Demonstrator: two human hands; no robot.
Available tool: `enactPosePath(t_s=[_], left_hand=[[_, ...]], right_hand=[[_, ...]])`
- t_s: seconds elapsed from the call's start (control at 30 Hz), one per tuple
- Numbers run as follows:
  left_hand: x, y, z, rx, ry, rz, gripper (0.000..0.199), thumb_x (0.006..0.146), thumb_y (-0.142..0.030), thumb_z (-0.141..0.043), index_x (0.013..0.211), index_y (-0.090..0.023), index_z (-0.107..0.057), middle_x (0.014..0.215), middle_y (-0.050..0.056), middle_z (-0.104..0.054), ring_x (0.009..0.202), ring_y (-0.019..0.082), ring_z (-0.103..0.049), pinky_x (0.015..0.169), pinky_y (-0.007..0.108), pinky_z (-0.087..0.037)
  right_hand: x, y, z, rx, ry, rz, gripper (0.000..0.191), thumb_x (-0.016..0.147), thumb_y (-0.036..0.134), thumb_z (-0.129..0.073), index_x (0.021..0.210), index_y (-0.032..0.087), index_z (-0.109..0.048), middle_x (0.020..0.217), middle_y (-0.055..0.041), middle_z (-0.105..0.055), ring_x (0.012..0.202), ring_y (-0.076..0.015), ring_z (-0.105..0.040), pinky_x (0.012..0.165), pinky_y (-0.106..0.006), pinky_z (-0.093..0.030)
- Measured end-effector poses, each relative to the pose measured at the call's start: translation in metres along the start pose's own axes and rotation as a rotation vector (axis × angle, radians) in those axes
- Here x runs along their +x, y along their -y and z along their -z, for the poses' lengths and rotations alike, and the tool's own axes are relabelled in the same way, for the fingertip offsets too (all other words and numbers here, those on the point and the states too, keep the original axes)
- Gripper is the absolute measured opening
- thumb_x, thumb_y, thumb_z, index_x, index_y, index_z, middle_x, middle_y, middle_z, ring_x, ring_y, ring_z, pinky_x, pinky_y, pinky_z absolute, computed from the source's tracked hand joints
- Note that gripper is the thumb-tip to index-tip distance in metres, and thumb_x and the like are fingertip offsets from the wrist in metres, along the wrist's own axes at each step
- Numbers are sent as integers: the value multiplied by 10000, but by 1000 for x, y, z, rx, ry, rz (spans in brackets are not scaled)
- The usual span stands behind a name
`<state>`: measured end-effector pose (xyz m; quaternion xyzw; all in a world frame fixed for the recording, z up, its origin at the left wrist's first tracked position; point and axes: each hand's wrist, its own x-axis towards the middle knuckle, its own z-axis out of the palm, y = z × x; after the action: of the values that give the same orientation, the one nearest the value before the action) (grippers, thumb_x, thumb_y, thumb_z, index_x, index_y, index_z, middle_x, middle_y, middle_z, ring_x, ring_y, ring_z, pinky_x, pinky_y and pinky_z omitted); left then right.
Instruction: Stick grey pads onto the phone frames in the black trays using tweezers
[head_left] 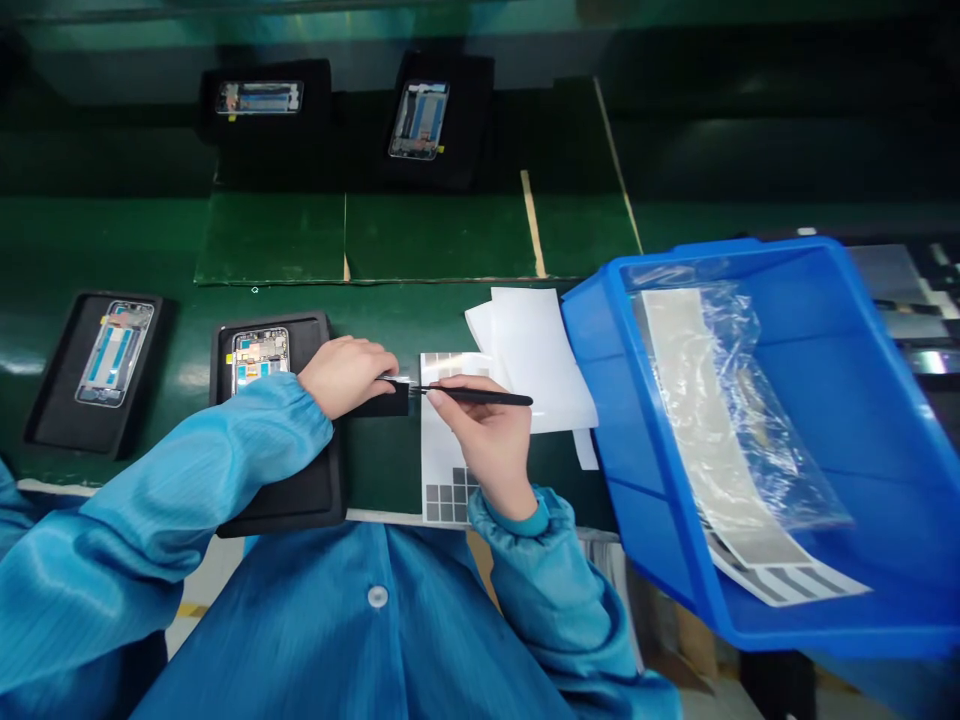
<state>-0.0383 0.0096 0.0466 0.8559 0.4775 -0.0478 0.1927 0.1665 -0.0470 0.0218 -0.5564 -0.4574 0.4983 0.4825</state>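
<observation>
My left hand (346,376) is closed on a black flat rectangular piece (391,403), its thumb and fingers at the upper edge. Black tweezers (504,397) are pinched in my right hand (496,440), and their tips point left at the right end of the black piece. Whether the tips grip anything there is too small to tell. Beneath my right hand lies a white sheet with grey square stickers (444,450). Under my left forearm is a black tray (296,505) holding an opened phone (260,350), partly hidden by my sleeve.
Another black tray (56,415) with an opened phone stands at the left. Farther back are two more trays with phones (261,97). White papers (536,350) lie beside a blue bin (637,420), which contains plastic bags and sticker strips (697,400).
</observation>
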Motion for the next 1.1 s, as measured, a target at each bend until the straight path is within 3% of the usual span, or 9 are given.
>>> enactPosePath(t_s=[0.2, 0.6, 0.93, 1.1], left_hand=[[-9, -10, 4, -45, -107, 71, 154, 919, -338, -646, 912, -245, -768, 918, 17, -776, 896, 216, -700, 773, 317, -479], [-12, -14, 8, -49, -88, 78, 183, 920, -344, -642, 920, -230, -785, 914, 34, -789, 896, 236, -720, 742, 327, -490], [-15, -15, 14, -43, -31, 85, 204, 953, -336, -602, 971, -238, -780, 952, 30, -787, 952, 246, -720, 740, 325, -474], [-12, -14, 9, -9, -52, 79, 214, 962, -346, -591, 959, -225, -767, 934, 42, -778, 920, 247, -716, 749, 342, -464]], right_hand=[[-1, -7, -5, 38, 29, 76, 144, 770, 299, -825, 890, 243, -768, 935, -35, -790, 903, -225, -757, 886, -400, -627], [-3, -9, -10, 44, 31, 146, 140, 773, 234, -826, 901, 255, -771, 952, -26, -792, 930, -224, -756, 933, -411, -611], [-2, -10, -14, -11, -4, 222, 109, 763, 232, -839, 856, 250, -786, 884, -22, -802, 863, -218, -765, 849, -384, -638], [-3, -2, -21, -29, -92, 246, 115, 742, 239, -853, 829, 241, -779, 854, -27, -797, 820, -222, -764, 805, -394, -649]])
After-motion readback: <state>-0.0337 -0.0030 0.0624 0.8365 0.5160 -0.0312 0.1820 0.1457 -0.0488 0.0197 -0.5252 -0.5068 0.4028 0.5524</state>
